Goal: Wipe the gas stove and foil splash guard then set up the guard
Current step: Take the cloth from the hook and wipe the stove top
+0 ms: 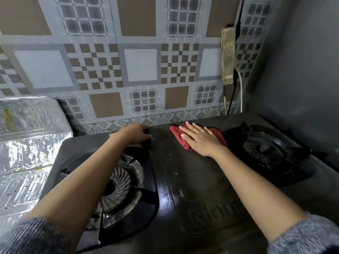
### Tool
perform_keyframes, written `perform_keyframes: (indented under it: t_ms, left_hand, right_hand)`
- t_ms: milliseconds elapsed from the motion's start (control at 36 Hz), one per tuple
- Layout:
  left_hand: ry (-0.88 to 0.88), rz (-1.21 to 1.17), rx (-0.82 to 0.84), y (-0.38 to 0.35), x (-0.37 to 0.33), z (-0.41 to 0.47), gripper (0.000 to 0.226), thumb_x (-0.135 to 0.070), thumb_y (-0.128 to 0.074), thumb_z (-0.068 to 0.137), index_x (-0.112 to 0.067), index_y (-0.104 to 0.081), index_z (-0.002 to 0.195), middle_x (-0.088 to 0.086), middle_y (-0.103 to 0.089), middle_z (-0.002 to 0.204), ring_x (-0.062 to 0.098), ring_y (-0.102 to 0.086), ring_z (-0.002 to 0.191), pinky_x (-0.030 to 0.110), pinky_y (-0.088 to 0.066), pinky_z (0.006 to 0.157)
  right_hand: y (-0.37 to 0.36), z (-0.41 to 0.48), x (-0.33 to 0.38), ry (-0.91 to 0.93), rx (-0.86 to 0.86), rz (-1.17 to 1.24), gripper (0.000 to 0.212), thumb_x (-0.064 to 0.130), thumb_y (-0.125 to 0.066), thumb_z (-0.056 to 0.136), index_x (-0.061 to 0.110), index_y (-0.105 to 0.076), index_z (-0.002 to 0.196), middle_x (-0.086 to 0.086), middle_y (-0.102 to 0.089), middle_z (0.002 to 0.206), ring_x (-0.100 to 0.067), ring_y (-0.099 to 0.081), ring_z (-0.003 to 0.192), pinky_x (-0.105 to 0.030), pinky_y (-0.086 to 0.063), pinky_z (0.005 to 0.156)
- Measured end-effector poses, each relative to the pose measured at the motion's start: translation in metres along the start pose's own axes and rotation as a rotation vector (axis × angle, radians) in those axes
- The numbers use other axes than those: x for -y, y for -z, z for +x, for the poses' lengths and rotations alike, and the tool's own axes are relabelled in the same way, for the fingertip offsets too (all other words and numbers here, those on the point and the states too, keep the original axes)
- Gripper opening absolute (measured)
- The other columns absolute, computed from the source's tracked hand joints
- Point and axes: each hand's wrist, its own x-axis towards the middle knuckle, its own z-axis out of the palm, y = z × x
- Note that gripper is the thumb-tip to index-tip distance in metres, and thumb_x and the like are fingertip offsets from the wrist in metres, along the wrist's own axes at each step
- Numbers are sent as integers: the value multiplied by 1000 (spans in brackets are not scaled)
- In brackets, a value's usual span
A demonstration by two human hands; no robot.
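Note:
A black two-burner gas stove fills the lower middle of the head view. My right hand lies flat, fingers together, pressing a folded red cloth onto the stove's back middle. My left hand grips the far corner of the left burner's black pan support, its fingers curled over the bar. The left burner sits under my left forearm. The right burner is uncovered. The foil splash guard lies to the left of the stove, crinkled and shiny, partly leaning on the wall.
A patterned tiled wall rises right behind the stove. A grimy power strip with black and white cables hangs on it at the right. A plain grey wall closes off the right side, close to the right burner.

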Motion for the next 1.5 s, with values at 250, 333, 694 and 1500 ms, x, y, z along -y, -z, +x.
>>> perform_keyframes:
  t_ms: [250, 333, 694, 1500]
  left_hand:
    - [-97, 4, 21, -10, -43, -6, 54, -35, -52, 91, -15, -39, 139, 11, -46, 140, 28, -46, 125, 31, -35, 101]
    - [-142, 7, 45, -12, -45, -9, 57, -36, -53, 90, -17, -37, 141, 9, -41, 145, 26, -41, 131, 34, -31, 108]
    - [-362, 37, 51, -18, -46, -27, 52, -34, -51, 92, -19, -39, 140, 6, -33, 151, 24, -35, 136, 32, -25, 111]
    - [-403, 22, -90, -25, -19, -31, 44, -38, -51, 90, -22, -51, 131, 5, -54, 136, 26, -49, 123, 38, -42, 100]
  right_hand:
    - [-8, 3, 0, -248, -94, 57, 58, 57, -10, 93, 35, -10, 147, 2, 1, 158, -21, -1, 145, -45, 2, 117]
    - [-9, -4, 3, -304, -98, 67, 60, 57, -9, 93, 32, -8, 148, -2, 2, 158, -24, -1, 145, -44, 3, 116]
    - [-14, -62, 25, -437, -145, 90, 58, 57, -13, 94, 34, -11, 147, -1, -3, 158, -23, -6, 145, -41, -3, 116]
    - [-39, -113, 117, -546, -191, 77, 53, 47, -15, 97, 30, -15, 147, -8, -3, 158, -29, 1, 145, -54, 4, 115]
